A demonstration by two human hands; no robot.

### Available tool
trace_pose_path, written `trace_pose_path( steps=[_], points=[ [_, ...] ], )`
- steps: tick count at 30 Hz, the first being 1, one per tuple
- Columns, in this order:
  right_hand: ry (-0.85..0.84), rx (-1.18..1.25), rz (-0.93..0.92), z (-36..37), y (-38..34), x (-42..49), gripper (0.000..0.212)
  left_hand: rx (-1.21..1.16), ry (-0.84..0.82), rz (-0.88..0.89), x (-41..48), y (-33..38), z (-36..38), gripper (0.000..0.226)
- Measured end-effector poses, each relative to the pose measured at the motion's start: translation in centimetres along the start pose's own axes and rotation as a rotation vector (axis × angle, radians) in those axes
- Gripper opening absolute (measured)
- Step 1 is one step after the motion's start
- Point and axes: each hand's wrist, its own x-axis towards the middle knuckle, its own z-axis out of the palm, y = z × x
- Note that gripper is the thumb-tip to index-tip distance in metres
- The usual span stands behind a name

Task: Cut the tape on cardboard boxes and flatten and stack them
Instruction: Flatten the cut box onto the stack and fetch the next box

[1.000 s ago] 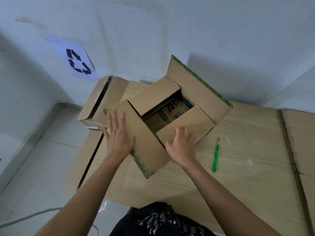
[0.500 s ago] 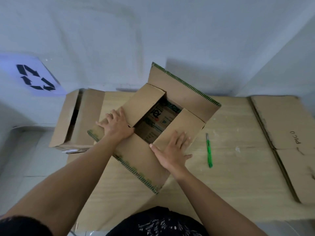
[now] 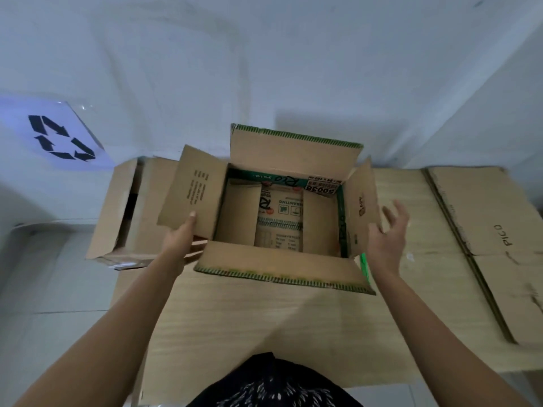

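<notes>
Head view: we note the open cardboard box [image 3: 279, 259] at mid-frame, standing upright on the pale wooden table [image 3: 235, 324], all four top flaps raised or splayed outward. Green hatching edges the far and near flaps. Inside we see printed inner flaps on the bottom; the lettering is mostly too blurred to read. The left hand [image 3: 182, 239] grips the near edge of the left flap [image 3: 194, 192], thumb on top and fingers curled beneath it. The right hand [image 3: 388, 239] is spread wide, fingers apart, holding nothing. It sits just beside the outer face of the right flap [image 3: 363, 201], and we cannot tell whether it touches. A sliver of a green cutter [image 3: 364, 264] shows on the table between the box's near right corner and the right wrist. A second box [image 3: 117, 207] lies on its side at left of frame, against the table's left end. Flattened cardboard [image 3: 484, 218], hand-lettered "PICO", lies flat at right of frame, well apart from the open box. A recycling sign [image 3: 58, 136] hangs on the white wall [image 3: 293, 54] at upper left. A dark patterned garment [image 3: 273, 383] fills the bottom centre.
</notes>
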Motion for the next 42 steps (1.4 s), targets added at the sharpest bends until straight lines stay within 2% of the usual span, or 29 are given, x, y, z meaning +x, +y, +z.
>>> trace_pose_path(
  steps=[2, 4, 6, 9, 10, 12, 13, 15, 18, 19, 20, 21, 23, 25, 28, 32, 35, 39, 42],
  points=[
    [0.075, -0.179, -0.028, -1.4, 1.0, 1.1, 0.07, -0.097, -0.019, -0.069, -0.1, -0.7, 0.1, 0.052],
    [0.089, -0.554, -0.131, -2.4, 2.3, 1.7, 0.069, -0.162, -0.013, -0.101, 0.1, -1.5, 0.3, 0.05],
    [-0.095, -0.87, -0.148, -2.3, 3.9, 1.9, 0.06, -0.221, -0.005, -0.128, 0.0, -2.0, 0.7, 0.047],
    [-0.548, -0.998, 0.12, -1.4, 5.3, 2.6, 0.064, -0.242, -0.002, -0.152, -0.4, -1.9, 0.9, 0.045],
    [-0.631, -1.032, 0.181, -1.2, 5.0, 3.1, 0.071, -0.25, -0.003, -0.156, -0.4, -1.7, 1.0, 0.044],
    [-0.701, -1.151, 0.193, -0.8, 3.1, 4.0, 0.078, -0.279, -0.005, -0.147, -0.4, -1.3, 1.2, 0.042],
    [-0.728, -1.173, 0.147, -0.7, 1.3, 4.0, 0.078, -0.287, 0.006, -0.13, -0.5, -1.0, 1.3, 0.04],
    [-0.81, -1.054, 0.003, -0.1, -3.0, 2.7, 0.082, -0.308, 0.036, -0.094, -0.6, -0.6, 1.5, 0.037],
    [-1.122, -0.75, -0.137, 1.5, -9.2, -2.2, 0.086, -0.328, 0.062, -0.052, -1.0, 0.3, 1.9, 0.026],
    [-1.191, -0.767, -0.202, 2.0, -10.4, -3.6, 0.088, -0.325, 0.069, -0.037, -1.2, 0.7, 2.0, 0.025],
    [-1.206, -0.855, -0.32, 2.5, -11.1, -4.9, 0.089, -0.322, 0.076, -0.021, -1.2, 1.2, 2.0, 0.026],
    [-1.147, -0.97, -0.467, 3.1, -11.0, -5.6, 0.083, -0.324, 0.085, 0.001, -1.6, 1.7, 2.0, 0.026],
    [-0.897, -1.066, -0.736, 4.1, -11.1, -6.0, 0.05, -0.331, 0.063, 0.059, -2.3, 2.7, 1.7, 0.027],
    [-0.715, -1.0, -0.792, 4.6, -11.5, -5.7, 0.029, -0.347, -0.013, 0.149, -3.0, 3.1, 1.4, 0.037],
    [-0.638, -0.925, -0.771, 4.8, -12.6, -4.2, 0.027, -0.335, -0.086, 0.308, -3.4, 2.9, 0.8, 0.055],
    [-0.596, -0.654, -0.63, 4.5, -14.8, -2.5, 0.028, -0.231, 0.054, 0.421, -3.1, 3.0, 0.7, 0.053],
    [-0.642, -0.383, -0.442, 4.1, -16.1, -1.5, 0.03, -0.323, 0.012, 0.406, -2.9, 3.8, 0.4, 0.057],
    [-0.752, 0.131, -0.176, 3.7, -16.2, -1.3, 0.004, -0.371, -0.064, 0.433, -3.7, 5.5, 0.8, 0.06],
    [-0.742, 0.459, 0.004, 4.2, -15.2, -1.9, 0.013, -0.36, -0.061, 0.477, -5.0, 5.7, 1.0, 0.061]
  ],
)
